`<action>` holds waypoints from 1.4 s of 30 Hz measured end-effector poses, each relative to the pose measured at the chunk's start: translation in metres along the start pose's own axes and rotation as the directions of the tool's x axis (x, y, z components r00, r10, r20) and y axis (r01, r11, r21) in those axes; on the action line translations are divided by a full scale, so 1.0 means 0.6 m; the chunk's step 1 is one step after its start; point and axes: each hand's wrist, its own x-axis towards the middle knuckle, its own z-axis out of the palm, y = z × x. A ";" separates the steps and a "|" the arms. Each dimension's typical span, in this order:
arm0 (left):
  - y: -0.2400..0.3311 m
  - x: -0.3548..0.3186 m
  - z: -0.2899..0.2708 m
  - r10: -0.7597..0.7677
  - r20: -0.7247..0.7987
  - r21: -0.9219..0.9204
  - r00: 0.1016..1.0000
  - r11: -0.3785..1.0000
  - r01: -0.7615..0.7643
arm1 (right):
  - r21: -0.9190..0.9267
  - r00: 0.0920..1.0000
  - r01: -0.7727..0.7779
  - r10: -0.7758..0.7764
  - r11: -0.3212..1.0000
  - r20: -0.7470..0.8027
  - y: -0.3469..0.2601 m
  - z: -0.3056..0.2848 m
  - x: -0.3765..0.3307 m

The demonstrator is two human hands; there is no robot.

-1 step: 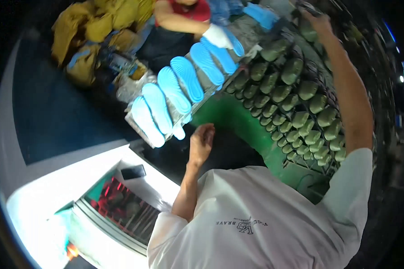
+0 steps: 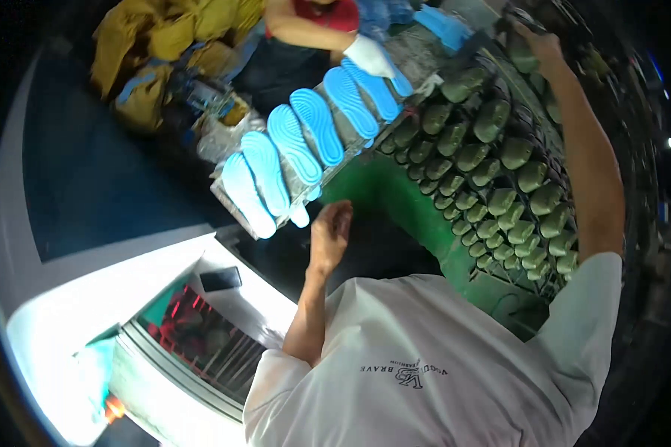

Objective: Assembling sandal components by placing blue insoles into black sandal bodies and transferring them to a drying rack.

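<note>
Soles [image 2: 294,144], blue, lie fwd of L grip [image 2: 331,229], apart.

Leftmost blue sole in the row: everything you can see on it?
The blue sole is pale blue, elongated and rounded at its ends, and looks like rubber or foam; its surface detail is hard to make out. It lies flat and slanted on the grey table, at the row's left end. The next sole lies close on its right; contact is unclear. No hand touches it.
</note>
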 end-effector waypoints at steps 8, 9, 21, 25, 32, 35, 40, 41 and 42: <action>-0.072 0.011 -0.279 0.210 -0.638 0.513 0.741 0.833 0.207 | 0.789 0.975 -0.219 0.106 0.574 0.194 -0.075 0.028 -0.131; -0.086 0.017 -0.306 0.178 -0.685 0.528 0.706 0.790 0.313 | 0.846 0.988 -0.147 0.045 0.513 0.145 -0.113 0.033 -0.207; -0.193 0.145 -0.390 -0.172 -0.795 0.260 0.581 0.770 0.583 | 0.809 0.745 -0.571 -0.327 0.137 0.581 0.107 0.139 -0.510; -0.181 0.142 -0.427 -0.438 -0.788 -0.172 0.433 0.832 0.528 | 0.616 0.587 -0.787 -0.317 -0.009 0.745 0.144 0.192 -0.575; -0.051 0.085 -0.341 -0.268 -0.593 -0.488 0.760 0.870 -0.074 | 0.102 0.254 -0.966 -0.812 -0.236 0.526 0.076 0.299 -0.630; -0.008 0.020 -0.317 -0.154 -0.615 -0.574 0.773 0.760 -0.306 | -0.074 0.195 -0.962 -0.850 -0.263 0.490 0.030 0.337 -0.666; 0.116 -0.002 -0.201 -0.049 -0.467 -0.883 0.883 0.081 -0.462 | -0.132 0.042 -0.986 -0.928 -0.098 0.371 -0.041 0.369 -0.683; 0.140 0.009 -0.179 0.003 -0.510 -0.860 0.860 0.025 -0.510 | -0.251 0.003 -0.963 -0.934 -0.099 0.358 -0.055 0.372 -0.686; 0.166 0.012 -0.167 0.059 -0.418 -0.900 0.907 -0.166 -0.403 | -0.135 0.036 -0.984 -0.881 -0.113 0.472 -0.064 0.363 -0.696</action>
